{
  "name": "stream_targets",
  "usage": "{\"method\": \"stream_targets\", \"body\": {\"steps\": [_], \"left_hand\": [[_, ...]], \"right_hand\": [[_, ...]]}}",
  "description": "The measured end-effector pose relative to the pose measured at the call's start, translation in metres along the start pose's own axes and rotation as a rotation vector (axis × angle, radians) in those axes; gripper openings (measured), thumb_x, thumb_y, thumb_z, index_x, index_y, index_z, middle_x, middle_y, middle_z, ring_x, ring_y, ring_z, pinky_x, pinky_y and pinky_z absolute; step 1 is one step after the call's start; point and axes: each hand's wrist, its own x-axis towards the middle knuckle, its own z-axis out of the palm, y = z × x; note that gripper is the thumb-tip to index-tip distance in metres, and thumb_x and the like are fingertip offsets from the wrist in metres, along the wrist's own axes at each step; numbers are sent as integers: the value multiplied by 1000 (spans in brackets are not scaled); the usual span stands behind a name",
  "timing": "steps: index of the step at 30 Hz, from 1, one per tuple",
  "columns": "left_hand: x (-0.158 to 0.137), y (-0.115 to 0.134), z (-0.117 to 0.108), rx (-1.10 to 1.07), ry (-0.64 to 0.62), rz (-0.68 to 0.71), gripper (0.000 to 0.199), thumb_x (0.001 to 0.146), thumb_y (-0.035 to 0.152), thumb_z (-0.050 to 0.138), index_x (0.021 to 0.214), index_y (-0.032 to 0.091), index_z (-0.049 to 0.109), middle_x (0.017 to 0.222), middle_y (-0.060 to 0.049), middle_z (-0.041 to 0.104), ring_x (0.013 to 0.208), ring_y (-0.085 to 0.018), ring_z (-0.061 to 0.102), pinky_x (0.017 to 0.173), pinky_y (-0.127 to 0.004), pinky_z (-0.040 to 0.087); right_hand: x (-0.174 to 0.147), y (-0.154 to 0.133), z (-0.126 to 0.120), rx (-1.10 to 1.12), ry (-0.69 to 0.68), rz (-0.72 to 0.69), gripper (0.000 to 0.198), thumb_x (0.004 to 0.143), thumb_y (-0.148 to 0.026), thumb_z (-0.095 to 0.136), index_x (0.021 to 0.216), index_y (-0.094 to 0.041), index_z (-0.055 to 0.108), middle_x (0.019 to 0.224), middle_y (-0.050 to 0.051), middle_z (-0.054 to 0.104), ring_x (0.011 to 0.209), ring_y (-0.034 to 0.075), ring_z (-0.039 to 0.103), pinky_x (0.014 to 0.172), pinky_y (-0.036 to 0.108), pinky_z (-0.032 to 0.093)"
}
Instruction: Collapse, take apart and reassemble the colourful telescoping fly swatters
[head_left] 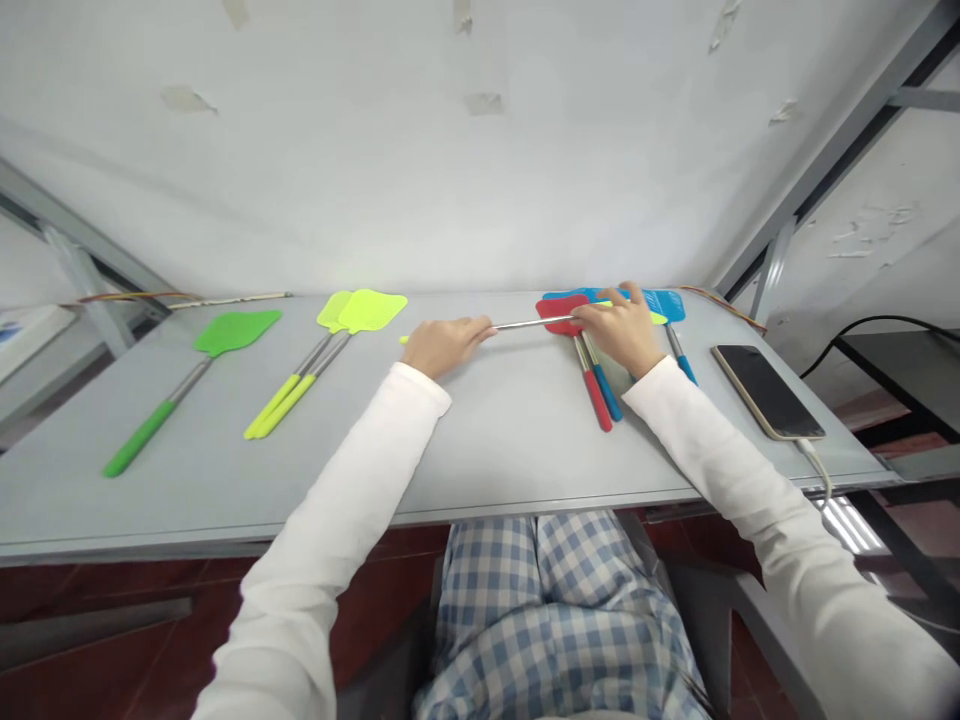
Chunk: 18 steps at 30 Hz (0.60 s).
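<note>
Between my two hands a yellow fly swatter [521, 324] is stretched out sideways, its thin metal rod bare in the middle. My left hand [444, 345] is closed around the handle end, with a yellow tip poking out at its left. At the other end, my right hand [621, 328] pinches the rod near the yellow head, which the fingers partly cover. Under and beside my right hand lie a red fly swatter [598, 400] and blue fly swatters [679, 352], their heads overlapping and partly hidden.
Left on the grey table [480, 460] lie a green fly swatter [238, 331] and two yellow fly swatters [371, 310], one overlapping the other. A phone [769, 390] with a plugged-in white cable [817, 462] rests at the right. A white wall [480, 180] rises behind.
</note>
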Motion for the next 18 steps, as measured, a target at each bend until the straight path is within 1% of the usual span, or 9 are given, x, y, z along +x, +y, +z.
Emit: {"method": "stream_targets", "body": {"steps": [3, 4, 6, 9, 11, 12, 15, 16, 18], "left_hand": [[-4, -34, -5, -22, 25, -37, 43, 99, 48, 30, 101, 27, 67, 98, -7, 74, 82, -20, 66, 60, -28, 33], [-5, -41, -6, -31, 23, -48, 42, 98, 48, 30, 100, 27, 67, 97, -7, 74, 82, -20, 66, 60, -28, 32], [-6, -46, -7, -60, 7, -75, 40, 97, 47, 32, 98, 26, 66, 90, -6, 74, 79, -20, 66, 60, -28, 32], [-4, -31, -4, -106, -29, -87, 39, 95, 52, 38, 98, 24, 65, 81, -5, 73, 74, -21, 66, 60, -28, 33], [-3, -15, -1, -94, -41, -63, 41, 95, 53, 36, 100, 23, 64, 82, -6, 73, 74, -22, 67, 61, -28, 33], [-2, -7, 0, -80, -45, -44, 42, 96, 53, 34, 102, 23, 63, 84, -7, 74, 75, -22, 67, 60, -28, 33], [-1, 12, -1, -48, -42, -18, 46, 98, 53, 29, 104, 23, 63, 87, -9, 74, 76, -23, 68, 60, -29, 33], [-1, 16, -2, -49, -35, -24, 46, 98, 54, 29, 104, 23, 63, 86, -9, 74, 75, -23, 68, 60, -29, 33], [2, 19, -4, -62, -13, -51, 48, 97, 54, 29, 101, 22, 64, 82, -10, 73, 74, -23, 67, 60, -29, 33]], "right_hand": [[-1, 26, 2, -3, 54, 109, 24, 95, -31, 51, 91, -26, 75, 81, 6, 73, 94, 26, 55, 99, 50, 28], [-1, 29, 3, -13, 60, 114, 24, 94, -30, 51, 90, -25, 74, 81, 6, 72, 95, 26, 55, 99, 50, 28], [-1, 27, 4, -51, 38, 64, 25, 95, -26, 49, 89, -22, 73, 83, 7, 72, 96, 25, 55, 97, 46, 30], [0, 8, 5, -92, -62, -72, 30, 98, -28, 43, 88, -16, 68, 83, 10, 70, 87, 24, 57, 83, 38, 36], [0, -4, 3, -95, -116, -136, 32, 100, -29, 39, 91, -14, 66, 82, 11, 68, 81, 24, 56, 74, 35, 34], [-1, -8, 3, -99, -126, -152, 32, 100, -27, 37, 92, -13, 65, 82, 11, 67, 80, 23, 55, 72, 35, 32], [-2, -10, 1, -125, -102, -156, 31, 100, -19, 35, 93, -13, 65, 84, 11, 68, 82, 23, 54, 73, 35, 30], [-1, -9, 1, -127, -82, -144, 32, 100, -19, 35, 93, -14, 65, 84, 10, 68, 82, 23, 54, 74, 35, 30], [1, -4, 2, -114, -52, -112, 34, 102, -26, 35, 95, -16, 66, 85, 9, 70, 83, 23, 53, 76, 36, 30]]}}
